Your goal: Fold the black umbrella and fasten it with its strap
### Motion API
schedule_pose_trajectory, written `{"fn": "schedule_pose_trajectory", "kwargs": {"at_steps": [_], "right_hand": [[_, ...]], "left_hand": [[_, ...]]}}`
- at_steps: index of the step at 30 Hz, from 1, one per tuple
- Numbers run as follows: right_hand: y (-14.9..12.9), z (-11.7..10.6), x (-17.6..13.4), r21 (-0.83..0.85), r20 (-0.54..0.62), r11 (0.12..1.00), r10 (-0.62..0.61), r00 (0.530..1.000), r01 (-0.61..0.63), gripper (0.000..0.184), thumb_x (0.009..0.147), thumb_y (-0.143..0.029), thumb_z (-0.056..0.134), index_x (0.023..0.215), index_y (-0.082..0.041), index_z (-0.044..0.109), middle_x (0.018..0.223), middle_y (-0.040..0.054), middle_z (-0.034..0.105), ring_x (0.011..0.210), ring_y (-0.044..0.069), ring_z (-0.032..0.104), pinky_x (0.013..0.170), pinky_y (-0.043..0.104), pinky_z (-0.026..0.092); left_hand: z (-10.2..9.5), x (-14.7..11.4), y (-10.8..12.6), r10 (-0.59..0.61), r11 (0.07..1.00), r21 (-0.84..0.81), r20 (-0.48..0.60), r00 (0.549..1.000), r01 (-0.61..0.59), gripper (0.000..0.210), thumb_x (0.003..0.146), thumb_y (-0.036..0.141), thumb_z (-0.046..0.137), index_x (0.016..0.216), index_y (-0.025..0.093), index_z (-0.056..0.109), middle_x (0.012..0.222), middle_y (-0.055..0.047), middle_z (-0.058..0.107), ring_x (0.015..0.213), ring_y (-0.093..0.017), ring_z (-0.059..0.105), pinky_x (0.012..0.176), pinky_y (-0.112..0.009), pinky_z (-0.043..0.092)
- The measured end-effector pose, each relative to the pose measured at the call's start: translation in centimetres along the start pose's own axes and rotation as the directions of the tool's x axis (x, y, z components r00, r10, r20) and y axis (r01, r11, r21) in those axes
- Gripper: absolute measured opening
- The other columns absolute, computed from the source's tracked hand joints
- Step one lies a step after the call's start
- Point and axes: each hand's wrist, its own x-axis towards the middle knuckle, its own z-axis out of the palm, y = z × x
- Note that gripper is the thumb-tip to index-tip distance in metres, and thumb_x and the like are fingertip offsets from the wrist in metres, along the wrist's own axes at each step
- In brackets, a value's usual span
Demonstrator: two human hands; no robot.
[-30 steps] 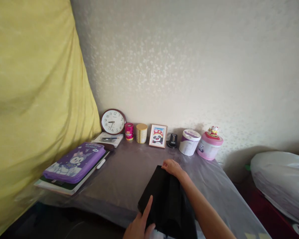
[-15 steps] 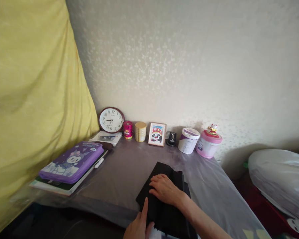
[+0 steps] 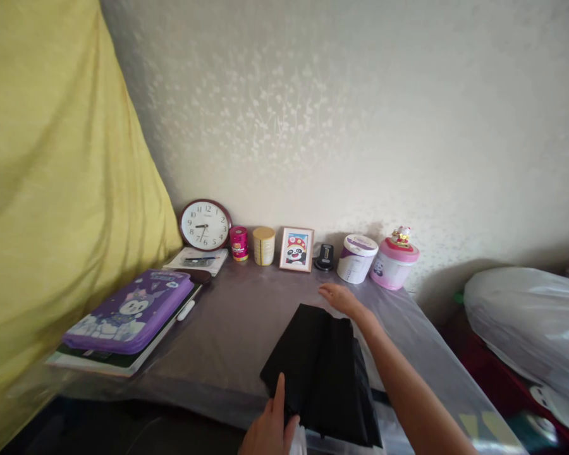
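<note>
A black folded cloth [image 3: 308, 366] of thin fabric lies in loose pleats near the front of the table; its exact kind is unclear. My left hand [image 3: 271, 420] grips its lower left edge, with the index finger stretched along the top and the thumb at the near edge. Something whitish shows just beside that thumb, too little of it to name. Beyond the cloth's far right corner, my right hand [image 3: 337, 297] is off the fabric, fingers stretched to the left, with nothing visible in it.
A purple cartoon case [image 3: 133, 309] rests on books at left. Along the wall stand a clock [image 3: 205, 225], pink tin [image 3: 239, 244], yellow canister [image 3: 264, 246], panda picture frame [image 3: 296, 249], small black device [image 3: 325, 258], purple-white tub [image 3: 357, 259] and pink tub [image 3: 393, 264].
My right hand has lifted off the black cloth and moved away toward the far side of the table. My left hand keeps its place on the cloth's edge. The view has shifted slightly.
</note>
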Motion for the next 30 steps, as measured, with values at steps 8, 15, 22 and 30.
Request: {"fn": "schedule_pose_trajectory", "kwargs": {"at_steps": [8, 15, 22, 30], "right_hand": [[2.8, -1.7, -6.7, 0.499, -0.051, 0.858, -0.108, 0.993, 0.12, 0.03, 0.083, -0.023, 0.042, 0.105, -0.017, 0.062, 0.103, 0.0056, 0.065, 0.096, 0.019, 0.06, 0.087, 0.031, 0.046], [2.9, -0.2, -11.0, 0.26, -0.135, 0.933, -0.22, 0.966, 0.249, 0.062, 0.064, 0.003, 0.033, 0.115, -0.023, 0.057, 0.134, 0.0048, 0.043, 0.124, 0.018, 0.04, 0.103, 0.039, 0.033], [2.8, 0.3, -10.9, 0.02, -0.173, 0.935, -0.346, 0.922, 0.354, 0.053, 0.065, 0.007, 0.034, 0.101, -0.021, 0.062, 0.138, 0.0072, 0.037, 0.125, 0.02, 0.039, 0.105, 0.045, 0.025], [3.5, 0.2, -10.9, 0.128, -0.399, 0.912, -0.312, 0.862, 0.389, 0.02, 0.078, -0.008, 0.042, 0.083, -0.018, 0.059, 0.127, 0.0079, 0.049, 0.114, 0.018, 0.049, 0.098, 0.037, 0.037]], "left_hand": [[-1.0, -0.6, 0.8, -0.021, 0.999, 0.029, 0.043, 0.999, 0.02, 0.063, 0.09, 0.03, 0.03, 0.144, 0.014, 0.001, 0.135, -0.015, 0.043, 0.105, -0.026, 0.057, 0.088, -0.034, 0.041], [-1.2, -1.2, 1.4, -0.065, 0.99, 0.12, -0.027, 0.998, 0.068, 0.059, 0.091, 0.03, 0.031, 0.144, 0.017, 0.007, 0.132, -0.014, 0.047, 0.101, -0.029, 0.059, 0.084, -0.042, 0.044], [0.1, -0.8, 0.0, 0.068, 0.997, 0.039, -0.145, 0.987, -0.063, 0.061, 0.09, 0.032, 0.034, 0.144, 0.014, 0.012, 0.131, -0.012, 0.048, 0.112, -0.022, 0.053, 0.091, -0.029, 0.04], [-0.2, -1.0, 0.3, 0.058, 0.998, -0.005, -0.182, 0.982, -0.06, 0.061, 0.088, 0.033, 0.037, 0.143, 0.015, 0.017, 0.127, -0.012, 0.052, 0.112, -0.021, 0.053, 0.091, -0.028, 0.039]]}}
